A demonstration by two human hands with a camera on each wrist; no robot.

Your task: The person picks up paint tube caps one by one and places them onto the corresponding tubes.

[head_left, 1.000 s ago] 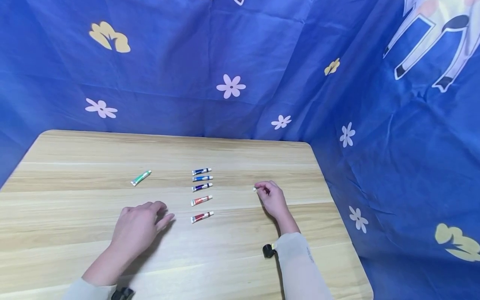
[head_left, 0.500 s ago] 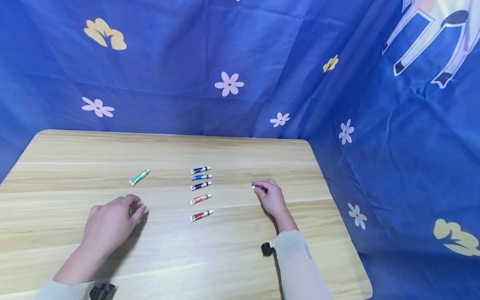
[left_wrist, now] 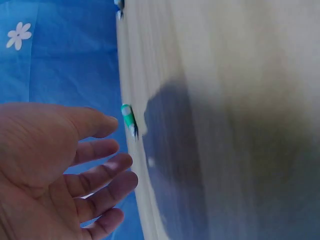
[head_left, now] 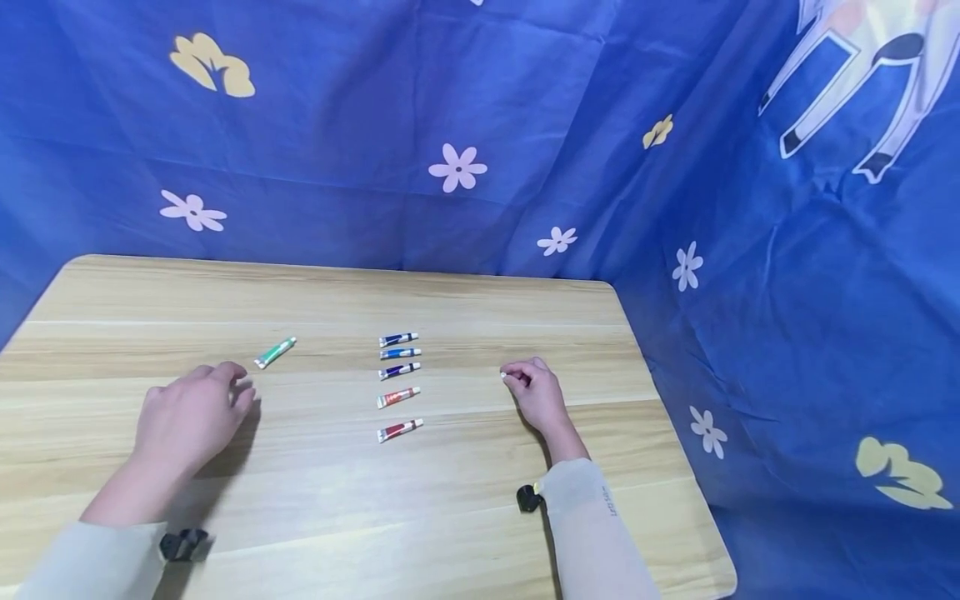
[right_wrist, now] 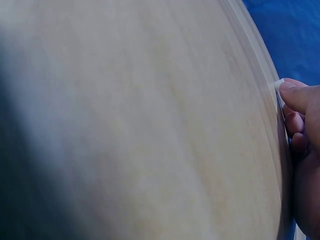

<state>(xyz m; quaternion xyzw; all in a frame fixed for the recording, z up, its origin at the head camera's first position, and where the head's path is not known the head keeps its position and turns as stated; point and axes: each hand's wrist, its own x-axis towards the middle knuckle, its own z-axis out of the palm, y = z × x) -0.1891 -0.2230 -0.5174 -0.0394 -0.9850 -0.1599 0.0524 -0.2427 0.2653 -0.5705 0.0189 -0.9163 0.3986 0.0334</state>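
My left hand (head_left: 187, 417) hovers over the left side of the table, fingers loosely bent and holding nothing. Just beyond its fingertips lies a green paint tube (head_left: 276, 352), which also shows past the thumb in the left wrist view (left_wrist: 128, 119). On the right, my right hand (head_left: 538, 393) pinches a small white piece (right_wrist: 279, 84) between thumb and forefinger, close over the tabletop. Most of that piece is hidden by the fingers, so I cannot tell its kind. Between the hands lie a dark blue paint tube (head_left: 398, 340) and a red paint tube (head_left: 400, 430).
In the same column are a blue tube (head_left: 401, 353), a purple tube (head_left: 399, 372) and an orange-red tube (head_left: 398, 397), caps to the right. The wooden table (head_left: 315, 542) ends at a blue patterned curtain (head_left: 330, 167) at the back and right.
My left hand has moved left and a little away from me, from beside the tube column to near the green tube. The right hand stays almost in place, still pinching the white piece.
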